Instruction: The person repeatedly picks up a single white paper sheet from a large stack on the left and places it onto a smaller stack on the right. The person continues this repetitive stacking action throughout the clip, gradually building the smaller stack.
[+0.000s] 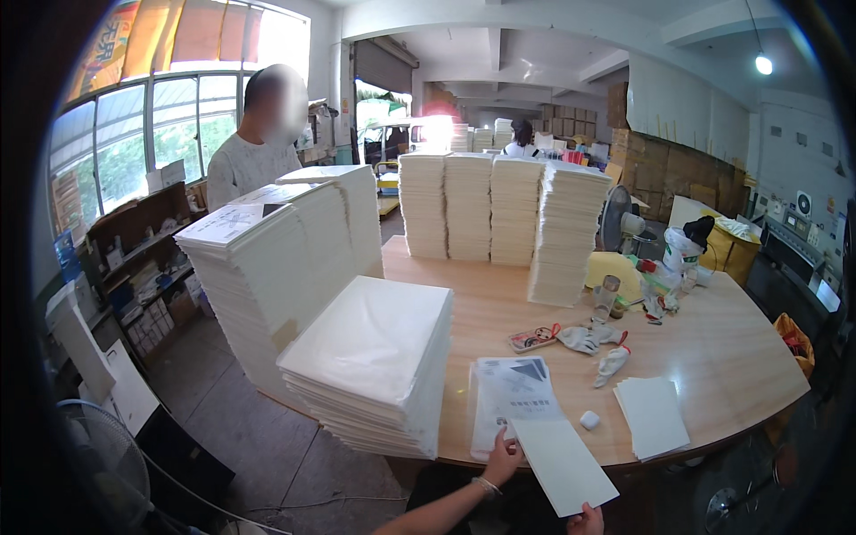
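A white paper booklet or sheet (563, 465) lies tilted over the table's front edge, its upper end overlapping a small pile of printed sheets (515, 392). My left hand (505, 458) is closed at its upper left edge, with fingertips at the border between the white paper and the printed pile. At the lower right corner, my right hand (586, 520) grips the white paper; part of that hand is cut off by the picture's lower edge. A small white block (589, 420) sits just right of the printed pile.
Tall white paper stacks (357, 357) rise at the left, with more stacks (470, 207) at the back. Gloves (590, 338), a glass jar (606, 298) and a few white sheets (652, 417) lie to the right. Beyond the left stacks stands a person (254, 147). A fan (617, 218) is behind.
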{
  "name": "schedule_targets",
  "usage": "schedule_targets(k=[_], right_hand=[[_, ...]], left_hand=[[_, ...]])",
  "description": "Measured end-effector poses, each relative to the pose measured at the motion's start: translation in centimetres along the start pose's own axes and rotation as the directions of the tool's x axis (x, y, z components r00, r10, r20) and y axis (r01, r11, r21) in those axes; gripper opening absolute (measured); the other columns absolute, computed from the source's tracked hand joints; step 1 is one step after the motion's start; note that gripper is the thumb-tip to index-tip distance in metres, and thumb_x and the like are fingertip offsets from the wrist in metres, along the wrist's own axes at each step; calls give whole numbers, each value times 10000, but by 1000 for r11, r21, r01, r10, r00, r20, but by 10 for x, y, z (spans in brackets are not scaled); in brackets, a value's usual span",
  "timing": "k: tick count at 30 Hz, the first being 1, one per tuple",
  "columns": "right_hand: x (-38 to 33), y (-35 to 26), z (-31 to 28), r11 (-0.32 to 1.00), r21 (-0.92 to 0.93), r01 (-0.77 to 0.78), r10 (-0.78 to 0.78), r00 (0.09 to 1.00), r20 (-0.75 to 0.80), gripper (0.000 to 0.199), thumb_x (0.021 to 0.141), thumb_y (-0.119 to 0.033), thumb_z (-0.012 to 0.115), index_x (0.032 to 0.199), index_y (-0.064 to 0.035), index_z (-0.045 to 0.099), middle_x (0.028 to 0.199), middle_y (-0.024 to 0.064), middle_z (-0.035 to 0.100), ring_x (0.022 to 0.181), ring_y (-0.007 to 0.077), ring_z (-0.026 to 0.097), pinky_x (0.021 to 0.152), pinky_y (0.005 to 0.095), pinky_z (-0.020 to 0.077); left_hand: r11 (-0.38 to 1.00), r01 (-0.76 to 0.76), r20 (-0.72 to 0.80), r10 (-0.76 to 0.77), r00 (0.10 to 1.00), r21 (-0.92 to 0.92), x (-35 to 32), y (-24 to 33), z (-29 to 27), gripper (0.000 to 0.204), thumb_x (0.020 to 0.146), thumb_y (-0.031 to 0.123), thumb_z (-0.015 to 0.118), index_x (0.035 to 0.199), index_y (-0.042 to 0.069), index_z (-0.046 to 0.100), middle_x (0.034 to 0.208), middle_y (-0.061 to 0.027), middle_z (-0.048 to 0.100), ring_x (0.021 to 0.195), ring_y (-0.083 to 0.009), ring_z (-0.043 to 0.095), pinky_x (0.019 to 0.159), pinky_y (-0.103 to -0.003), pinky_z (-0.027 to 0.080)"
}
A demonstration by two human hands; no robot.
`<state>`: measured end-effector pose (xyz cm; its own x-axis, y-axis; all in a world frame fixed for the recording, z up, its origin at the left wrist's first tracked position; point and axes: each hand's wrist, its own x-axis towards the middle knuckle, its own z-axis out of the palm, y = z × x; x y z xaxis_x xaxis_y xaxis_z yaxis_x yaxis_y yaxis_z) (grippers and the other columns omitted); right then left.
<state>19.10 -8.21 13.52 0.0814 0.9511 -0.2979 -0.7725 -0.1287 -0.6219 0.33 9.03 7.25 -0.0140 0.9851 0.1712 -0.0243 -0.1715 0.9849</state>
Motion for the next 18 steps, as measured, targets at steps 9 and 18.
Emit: schedule_targets(k=[9, 18], right_hand=[[-31, 13, 2, 977, -175, -121, 93, 982, -162, 202, 846, -114, 454, 1040, -144, 408, 741, -3, 482, 543, 87, 452, 434, 212, 405], [44, 82, 22, 995, 59, -83, 84, 996, -26, 166, 853, -99, 417, 1015, -67, 429, 944, 66, 510, 806, 206, 530, 736, 340, 452]], left_hand=[[993, 106, 412, -77, 908, -49, -45, -67, 32, 492, 802, 185, 525, 1200, -6, 306, 1105, -163, 476, 989, -205, 496, 820, -309, 401], [962, 270, 384, -233, 893, -44, -121, -66, 16, 409, 817, 176, 506, 1165, 6, 374, 1098, -136, 487, 1002, -195, 484, 833, -304, 392]])
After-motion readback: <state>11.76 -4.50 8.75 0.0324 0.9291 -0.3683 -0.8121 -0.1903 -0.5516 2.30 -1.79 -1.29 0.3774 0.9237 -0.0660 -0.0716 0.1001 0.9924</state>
